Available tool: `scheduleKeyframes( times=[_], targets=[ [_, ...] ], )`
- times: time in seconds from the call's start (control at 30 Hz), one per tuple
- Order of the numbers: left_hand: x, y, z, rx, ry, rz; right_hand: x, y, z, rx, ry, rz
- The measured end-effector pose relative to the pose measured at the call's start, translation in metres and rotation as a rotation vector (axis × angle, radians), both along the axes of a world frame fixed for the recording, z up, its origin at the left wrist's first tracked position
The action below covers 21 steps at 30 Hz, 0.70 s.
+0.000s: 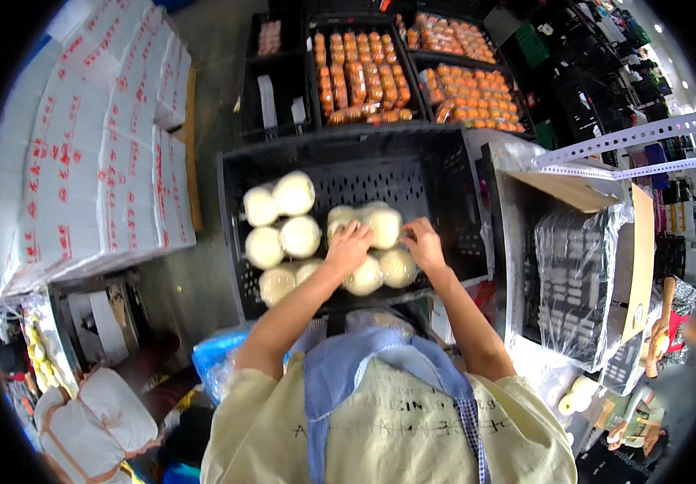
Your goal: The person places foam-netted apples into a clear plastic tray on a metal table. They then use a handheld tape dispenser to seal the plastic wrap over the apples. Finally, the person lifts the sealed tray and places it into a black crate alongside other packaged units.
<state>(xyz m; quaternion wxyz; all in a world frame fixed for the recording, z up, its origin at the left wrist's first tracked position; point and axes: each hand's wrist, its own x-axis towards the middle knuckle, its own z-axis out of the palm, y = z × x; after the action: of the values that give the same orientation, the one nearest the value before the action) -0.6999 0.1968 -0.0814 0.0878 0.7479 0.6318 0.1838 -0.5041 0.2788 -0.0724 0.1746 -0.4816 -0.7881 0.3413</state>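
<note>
Pack of pale round produce [384,226] beneath the left hand [350,246] in a black crate [380,153]

The pack lies right of the crate's middle, behind a pair of pale rounds [380,273]; its rounds are smooth and cream-white. The left hand's fingers are spread over its top; the right hand [422,242] bends its fingers at the right end, though whether either hand grips cannot be told. More pale packs [282,219] line the left side wall.

Red printed characters cover white cartons [66,173]; dark lettering marks the person's shirt [396,436].

Perforated base shows between the pack and the far wall, and also right of the right hand. Crated orange fruit [364,77] stands beyond the far rim.
</note>
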Motion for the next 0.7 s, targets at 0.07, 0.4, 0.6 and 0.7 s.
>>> scheduleKeyframes(
  times=[0.07, 0.4, 0.6, 0.7],
  targets=[
    [0.000, 0.001, -0.004, -0.060, 0.067, 0.011, -0.001, 0.001, 0.007, 0.015, -0.001, 0.025],
    [0.004, 0.001, -0.012, 0.000, 0.016, -0.019, 0.003, 0.001, -0.014, -0.095, -0.078, 0.000],
    [0.005, 0.001, -0.007, -0.014, 0.008, -0.045, 0.003, -0.016, -0.007, -0.020, -0.105, -0.119],
    [0.004, 0.001, -0.009, -0.020, 0.001, -0.047, 0.009, -0.024, 0.002, 0.052, -0.019, -0.187]
  ],
)
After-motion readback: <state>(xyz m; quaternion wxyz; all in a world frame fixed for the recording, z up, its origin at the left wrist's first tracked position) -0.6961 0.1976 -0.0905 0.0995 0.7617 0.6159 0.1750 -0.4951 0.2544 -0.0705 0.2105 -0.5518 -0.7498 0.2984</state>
